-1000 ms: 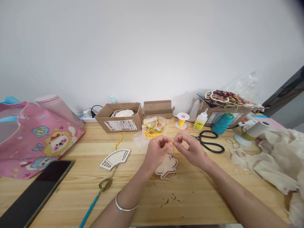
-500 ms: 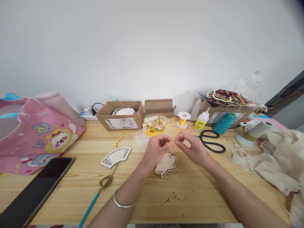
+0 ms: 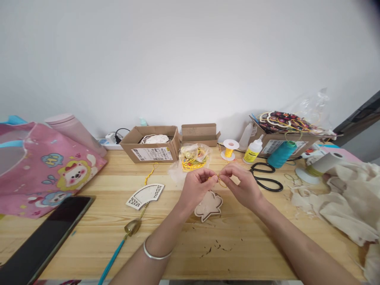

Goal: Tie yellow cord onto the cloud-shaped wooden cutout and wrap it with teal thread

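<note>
My left hand (image 3: 199,185) pinches a thin yellow cord (image 3: 220,180) between thumb and fingers. From the other side my right hand (image 3: 239,183) is closed on the same cord, its fingertips almost touching those of the left. A small loop of cord hangs below the fingertips. Just under the hands a flower-shaped wooden piece (image 3: 208,206) with a raised rim lies flat on the table, its upper edge partly hidden. To the left rests a fan-shaped wooden ornament (image 3: 146,196) with a yellow cord on top, a gold bell (image 3: 132,227) and a teal tassel (image 3: 112,261).
Behind the hands are a plastic bag of yellow cords (image 3: 194,158), a yellow thread spool (image 3: 229,150), a glue bottle (image 3: 252,150) and black scissors (image 3: 268,184). Cardboard boxes (image 3: 151,154) line the wall. A phone (image 3: 47,237) and pink bag (image 3: 56,170) lie left, cream cloth (image 3: 347,209) right.
The cord between my fingertips now forms a small loop where loose ends hung before. Both hands have barely shifted; the objects on the table stay put.
</note>
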Tool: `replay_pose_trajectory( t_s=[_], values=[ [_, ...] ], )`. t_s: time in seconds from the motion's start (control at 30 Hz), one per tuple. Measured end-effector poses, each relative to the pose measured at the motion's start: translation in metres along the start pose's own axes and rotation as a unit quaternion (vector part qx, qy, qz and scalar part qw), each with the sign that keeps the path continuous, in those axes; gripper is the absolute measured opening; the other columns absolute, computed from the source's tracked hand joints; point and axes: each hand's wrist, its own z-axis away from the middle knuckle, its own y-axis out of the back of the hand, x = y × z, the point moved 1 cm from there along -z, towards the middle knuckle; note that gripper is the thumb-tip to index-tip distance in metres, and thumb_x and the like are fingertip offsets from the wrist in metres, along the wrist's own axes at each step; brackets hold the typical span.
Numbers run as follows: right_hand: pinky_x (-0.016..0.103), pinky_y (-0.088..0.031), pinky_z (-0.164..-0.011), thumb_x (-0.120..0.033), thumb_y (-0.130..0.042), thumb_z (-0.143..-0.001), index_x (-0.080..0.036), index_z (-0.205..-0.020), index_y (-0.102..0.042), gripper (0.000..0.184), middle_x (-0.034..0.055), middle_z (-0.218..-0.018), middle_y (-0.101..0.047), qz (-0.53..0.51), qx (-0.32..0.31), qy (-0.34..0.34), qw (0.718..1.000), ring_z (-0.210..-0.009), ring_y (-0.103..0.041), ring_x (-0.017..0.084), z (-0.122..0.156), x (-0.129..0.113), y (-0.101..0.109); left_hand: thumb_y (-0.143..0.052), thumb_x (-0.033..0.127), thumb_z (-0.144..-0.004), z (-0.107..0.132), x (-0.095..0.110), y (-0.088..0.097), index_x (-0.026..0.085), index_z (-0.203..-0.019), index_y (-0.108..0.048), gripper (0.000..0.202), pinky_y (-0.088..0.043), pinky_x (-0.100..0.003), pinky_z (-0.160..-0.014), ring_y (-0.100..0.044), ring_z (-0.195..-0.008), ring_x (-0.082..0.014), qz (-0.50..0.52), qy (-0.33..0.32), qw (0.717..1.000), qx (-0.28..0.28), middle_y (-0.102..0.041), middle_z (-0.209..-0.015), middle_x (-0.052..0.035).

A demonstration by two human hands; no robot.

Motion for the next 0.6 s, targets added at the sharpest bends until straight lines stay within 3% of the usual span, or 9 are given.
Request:
replay_pose_trajectory(
  t_s=[0.17, 0.43, 0.6],
  values=[
    [0.024, -0.039, -0.056, -0.018, -0.052, -0.078, -0.019, -0.068, -0.051, 0.009, -0.0010, -0.062, -0.053, -0.060, -0.020, -0.069, 0.996, -0.059, -0.047, 0.011, 0.0003, 0.0016, 0.0014, -0.061, 0.024, -0.063, 0.0010, 0.0021, -0.0008, 0.013, -0.064, -0.058, 0.011, -0.033, -0.016, -0.043, -0.041, -0.045, -0.0036, 0.019, 0.001, 1.000, -0.006, -0.053, -0.053, 0.0039],
    [0.027, -0.038, -0.062, -0.016, -0.044, -0.081, -0.018, -0.071, -0.046, 0.011, 0.0026, -0.069, -0.052, 0.036, -0.021, 0.004, 0.999, -0.067, -0.045, 0.014, 0.0010, -0.0018, 0.0024, -0.063, 0.026, -0.062, 0.0010, 0.0036, -0.0008, 0.014, -0.064, -0.059, 0.013, -0.035, -0.016, -0.042, -0.042, -0.044, -0.0039, 0.019, 0.008, 1.000, -0.009, -0.052, -0.051, 0.0041],
    [0.028, -0.037, -0.060, -0.013, -0.042, -0.080, -0.018, -0.069, -0.045, 0.013, 0.0035, -0.067, -0.051, 0.107, 0.011, 0.042, 0.993, -0.065, -0.042, 0.015, 0.0001, -0.0052, 0.0020, -0.064, 0.030, -0.062, 0.0012, 0.0040, -0.0005, 0.014, -0.069, -0.061, 0.018, -0.033, -0.016, -0.040, -0.041, -0.042, -0.0038, 0.047, 0.030, 0.998, -0.023, -0.051, -0.049, 0.0037]
  ],
)
